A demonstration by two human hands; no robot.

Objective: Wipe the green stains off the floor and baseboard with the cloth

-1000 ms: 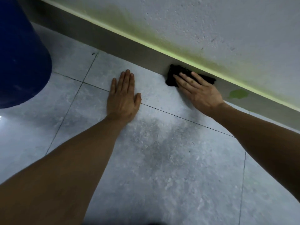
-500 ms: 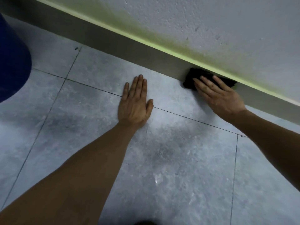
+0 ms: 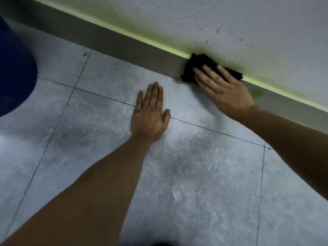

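1. Far left: a dark blue rounded container (image 3: 15, 71) stands on the floor (image 3: 204, 183), cut off by the picture's edge.
2. Floor is grey mottled tile with thin dark grout lines; a darker smudge shows in the middle tile.
3. Left hand (image 3: 150, 114) lies flat on the floor, palm down, fingers straight and close together, thumb out to the side. It holds nothing. It rests across a grout line.
4. Grey baseboard (image 3: 113, 42) runs diagonally from upper left to lower right, with a pale green strip along its top edge where it meets the white textured wall (image 3: 230, 23). Green haze tints the wall just above that strip.
5. Black cloth (image 3: 200, 65) is pressed against the baseboard, its top reaching the green strip.
6. Right hand (image 3: 221, 86) lies spread on the cloth, fingers extended and pressing it to the baseboard, not curled around it.
7. Just right of that hand, a green stain (image 3: 257, 93) sits on the baseboard face.
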